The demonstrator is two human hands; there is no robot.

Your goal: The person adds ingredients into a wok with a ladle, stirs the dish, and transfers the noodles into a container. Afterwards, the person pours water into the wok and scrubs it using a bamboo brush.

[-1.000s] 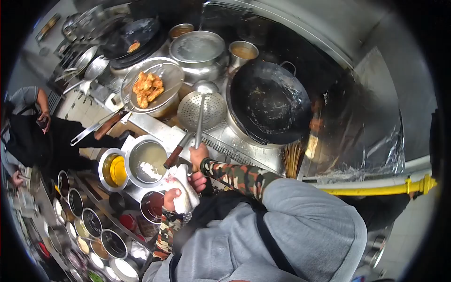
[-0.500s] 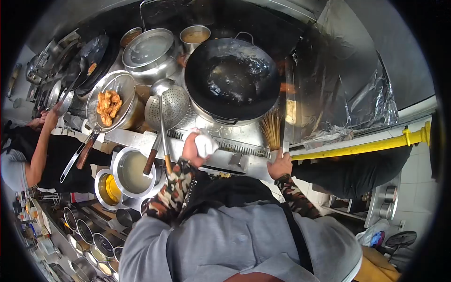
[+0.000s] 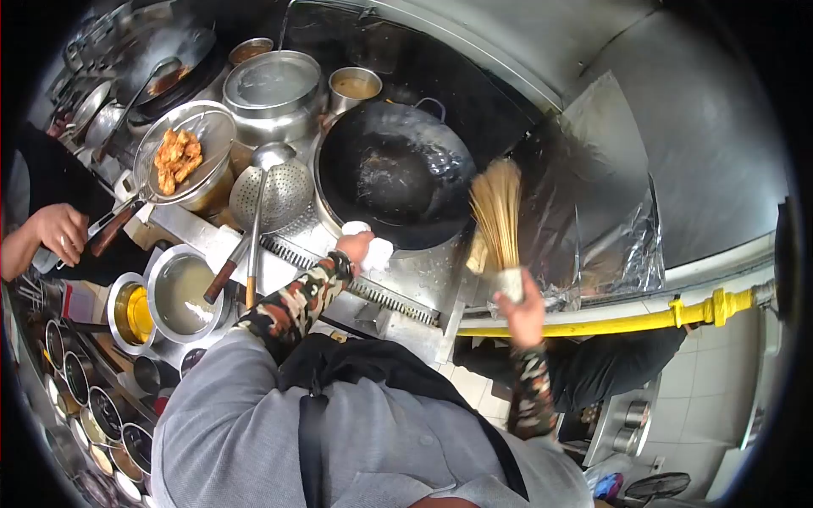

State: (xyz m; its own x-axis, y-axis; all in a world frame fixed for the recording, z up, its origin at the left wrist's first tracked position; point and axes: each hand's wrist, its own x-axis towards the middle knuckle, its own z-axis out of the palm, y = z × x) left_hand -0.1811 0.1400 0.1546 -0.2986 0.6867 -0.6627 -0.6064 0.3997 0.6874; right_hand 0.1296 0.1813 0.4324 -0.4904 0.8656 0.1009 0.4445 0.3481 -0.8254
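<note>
My left hand is closed on a white cloth at the front left rim of a large black wok. The wok sits on the stove, dark and wet-looking inside. To the right of the wok, my right hand grips the pale base of a bamboo brush, its bristles pointing up. A perforated skimmer and a steel ladle lie left of the wok, handles toward me.
Fried pieces lie in a strainer over a pot. A lidded pot stands behind. Bowls of cloudy liquid and yellow liquid are at left. A co-worker's hand holds a handle. A yellow pipe runs along the right front.
My right hand has lifted the bamboo brush from the stove's right side. My left hand has brought the cloth to the wok's rim. The co-worker's hand has come nearer the strainer.
</note>
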